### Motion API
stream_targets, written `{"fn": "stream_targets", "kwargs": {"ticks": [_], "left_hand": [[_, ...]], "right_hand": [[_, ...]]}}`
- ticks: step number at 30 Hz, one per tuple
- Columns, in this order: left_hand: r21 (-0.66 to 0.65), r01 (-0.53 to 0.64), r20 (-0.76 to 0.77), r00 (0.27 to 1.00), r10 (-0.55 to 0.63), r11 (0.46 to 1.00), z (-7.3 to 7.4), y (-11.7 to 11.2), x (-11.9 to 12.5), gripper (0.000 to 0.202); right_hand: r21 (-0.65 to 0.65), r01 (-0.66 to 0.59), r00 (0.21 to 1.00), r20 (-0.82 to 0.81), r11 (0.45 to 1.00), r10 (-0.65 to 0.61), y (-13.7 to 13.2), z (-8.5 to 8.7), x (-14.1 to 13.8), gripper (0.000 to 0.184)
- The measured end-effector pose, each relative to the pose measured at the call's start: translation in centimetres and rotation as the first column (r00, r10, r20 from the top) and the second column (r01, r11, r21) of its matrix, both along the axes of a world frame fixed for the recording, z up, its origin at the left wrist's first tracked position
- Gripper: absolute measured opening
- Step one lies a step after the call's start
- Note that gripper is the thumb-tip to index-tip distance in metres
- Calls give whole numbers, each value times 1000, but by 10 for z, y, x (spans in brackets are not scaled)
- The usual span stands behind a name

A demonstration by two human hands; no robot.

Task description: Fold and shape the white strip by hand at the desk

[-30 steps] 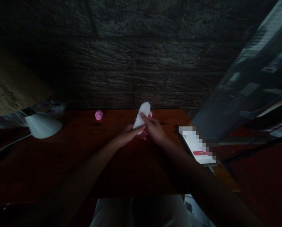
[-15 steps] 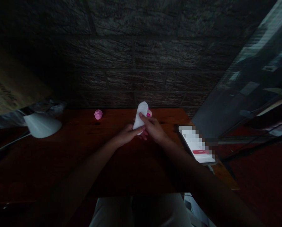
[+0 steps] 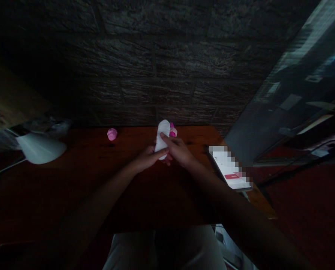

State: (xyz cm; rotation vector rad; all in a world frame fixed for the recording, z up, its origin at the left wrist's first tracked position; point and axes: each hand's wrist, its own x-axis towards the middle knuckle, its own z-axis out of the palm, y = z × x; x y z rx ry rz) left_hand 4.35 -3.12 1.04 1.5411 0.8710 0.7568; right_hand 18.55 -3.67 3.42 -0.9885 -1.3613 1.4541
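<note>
Over the table (image 3: 84, 153), the white strip (image 3: 159, 143) points lengthwise toward the wall (image 3: 173, 60).

Matt white strip (image 3: 163, 128) (rough wall (image 3: 178, 60))

A dark block wall (image 3: 173, 60) rises behind the back edge of the wooden table (image 3: 83, 165), and a device with a lit, partly pixelated screen (image 3: 233, 182) lies along the right edge. Left along the back edge sit a white, cone-like object (image 3: 43, 148) and crumpled clear plastic (image 3: 57, 126); red floor (image 3: 310, 213) shows beyond the right edge.
</note>
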Motion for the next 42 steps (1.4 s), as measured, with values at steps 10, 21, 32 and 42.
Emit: {"fn": "stream_targets", "kwargs": {"ticks": [10, 21, 32, 42], "left_hand": [[19, 5, -7, 1000, -5, 1000, -1, -1, 1, 34], [8, 7, 1, 1000, -7, 1000, 3, -2, 2, 35], [8, 40, -3, 999, -40, 999, -4, 2, 0, 40], [30, 3, -26, 1000, -3, 1000, 3, -5, 7, 31]], "right_hand": [[25, -29, 999, 34, 999, 28, 1, -4, 2, 49], [20, -26, 998, 53, 999, 25, 1, -3, 2, 48], [-9, -3, 997, 72, 1000, 4, -2, 2, 1, 46], [-8, 29, 991, 133, 1000, -28, -1, 2, 2, 45]]}}
